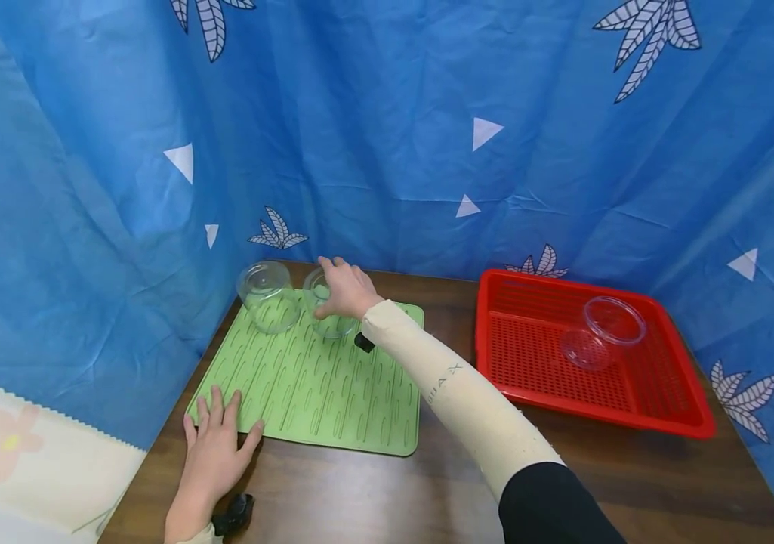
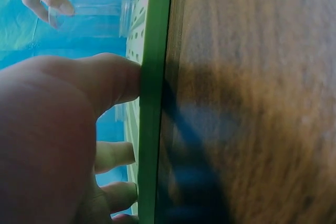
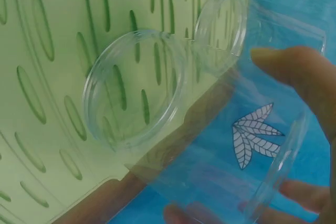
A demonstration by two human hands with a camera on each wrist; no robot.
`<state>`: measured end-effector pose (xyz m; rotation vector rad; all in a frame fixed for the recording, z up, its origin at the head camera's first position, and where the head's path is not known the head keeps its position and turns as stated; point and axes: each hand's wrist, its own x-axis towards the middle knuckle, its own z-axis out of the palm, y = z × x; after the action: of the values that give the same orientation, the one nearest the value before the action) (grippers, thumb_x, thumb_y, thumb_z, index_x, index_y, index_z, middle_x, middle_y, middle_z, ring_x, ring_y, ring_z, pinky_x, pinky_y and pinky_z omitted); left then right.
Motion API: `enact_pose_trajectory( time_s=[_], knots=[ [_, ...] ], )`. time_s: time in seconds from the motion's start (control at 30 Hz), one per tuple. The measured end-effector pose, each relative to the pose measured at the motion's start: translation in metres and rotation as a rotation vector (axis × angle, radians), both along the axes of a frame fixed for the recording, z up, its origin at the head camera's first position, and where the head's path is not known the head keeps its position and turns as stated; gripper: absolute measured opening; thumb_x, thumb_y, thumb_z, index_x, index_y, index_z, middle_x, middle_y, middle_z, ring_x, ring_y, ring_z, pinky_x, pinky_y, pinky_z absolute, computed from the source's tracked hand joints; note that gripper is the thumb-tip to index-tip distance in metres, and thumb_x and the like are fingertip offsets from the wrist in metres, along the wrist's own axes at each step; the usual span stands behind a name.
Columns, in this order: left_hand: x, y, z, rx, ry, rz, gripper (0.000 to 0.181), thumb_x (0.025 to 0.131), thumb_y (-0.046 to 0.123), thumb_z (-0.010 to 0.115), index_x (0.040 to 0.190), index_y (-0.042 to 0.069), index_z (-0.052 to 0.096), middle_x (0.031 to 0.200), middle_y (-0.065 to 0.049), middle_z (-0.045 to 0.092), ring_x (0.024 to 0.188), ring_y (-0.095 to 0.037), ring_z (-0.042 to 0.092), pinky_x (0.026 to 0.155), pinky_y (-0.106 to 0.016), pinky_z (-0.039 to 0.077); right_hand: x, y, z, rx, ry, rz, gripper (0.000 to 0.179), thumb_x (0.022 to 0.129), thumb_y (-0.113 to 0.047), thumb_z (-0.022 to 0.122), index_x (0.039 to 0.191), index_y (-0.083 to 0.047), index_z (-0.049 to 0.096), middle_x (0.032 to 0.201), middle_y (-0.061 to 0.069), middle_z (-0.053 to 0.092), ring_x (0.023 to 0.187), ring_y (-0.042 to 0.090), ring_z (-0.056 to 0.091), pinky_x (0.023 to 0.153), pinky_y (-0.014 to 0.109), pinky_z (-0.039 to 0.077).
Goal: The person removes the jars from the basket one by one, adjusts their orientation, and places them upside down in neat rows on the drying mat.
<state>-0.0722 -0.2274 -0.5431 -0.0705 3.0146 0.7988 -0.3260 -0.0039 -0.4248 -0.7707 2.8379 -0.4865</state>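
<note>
My right hand (image 1: 349, 291) is at the far part of the green ridged mat (image 1: 359, 400), its thumb and fingers curled round the upper part of a clear plastic cup (image 1: 334, 326). The lower end of this cup (image 3: 90, 100) stands on the mat in the right wrist view. To its left, a second clear cup (image 1: 271, 298) stands at the mat's back left corner. My left hand (image 1: 212, 457) rests with spread fingers on the front left corner of the mat. In the left wrist view, its thumb (image 2: 118, 77) touches the mat's edge (image 2: 152, 98).
A red plastic basket (image 1: 597, 415) stands at the right of the brown wooden table (image 1: 332, 491). Inside it is another clear cup (image 1: 614, 321), lying tilted. A blue patterned curtain (image 1: 387, 136) hangs right behind the table and along its sides.
</note>
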Motion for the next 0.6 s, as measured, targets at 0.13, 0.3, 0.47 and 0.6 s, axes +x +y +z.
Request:
enact_pose_trajectory(
  time_s=[0.13,0.3,0.47,0.6],
  knots=[
    [-0.001,0.001,-0.001,-0.010,-0.006,-0.001,0.083,0.113,0.043,0.060,0.162,-0.018,0.030,0.167,-0.051,0.003,0.152,-0.074,-0.004,0.117,-0.086,-0.008,0.003,0.002,-0.001,0.007,-0.037,-0.042,0.134,0.080,-0.050,0.099,0.177,-0.013,0.014,0.176,0.021,0.029,0.147,0.044,0.050,0.105,0.048,0.057],
    [-0.002,0.001,-0.004,-0.011,-0.026,-0.004,0.085,0.114,0.046,0.058,0.163,-0.017,0.028,0.168,-0.050,0.001,0.152,-0.074,-0.006,0.117,-0.086,-0.009,0.011,0.008,0.005,0.035,-0.049,-0.039,0.139,0.081,-0.047,0.099,0.178,-0.015,0.005,0.178,0.021,0.023,0.158,0.045,0.036,0.108,0.050,0.056],
    [-0.002,0.000,-0.002,-0.004,-0.030,-0.001,0.085,0.114,0.046,0.056,0.164,-0.017,0.026,0.168,-0.050,-0.001,0.152,-0.073,-0.008,0.117,-0.085,-0.011,0.021,0.015,0.021,0.073,-0.030,0.001,0.140,0.083,-0.045,0.098,0.177,-0.011,0.000,0.179,0.021,0.019,0.161,0.043,0.030,0.110,0.047,0.054],
    [-0.002,0.000,-0.001,0.007,-0.057,-0.008,0.087,0.115,0.047,0.055,0.165,-0.017,0.024,0.168,-0.049,-0.003,0.152,-0.073,-0.010,0.116,-0.085,-0.013,0.036,0.029,0.038,0.057,-0.018,0.015,0.136,0.086,-0.042,0.096,0.177,-0.010,0.000,0.179,0.021,0.019,0.163,0.042,0.026,0.111,0.045,0.054]
  ],
)
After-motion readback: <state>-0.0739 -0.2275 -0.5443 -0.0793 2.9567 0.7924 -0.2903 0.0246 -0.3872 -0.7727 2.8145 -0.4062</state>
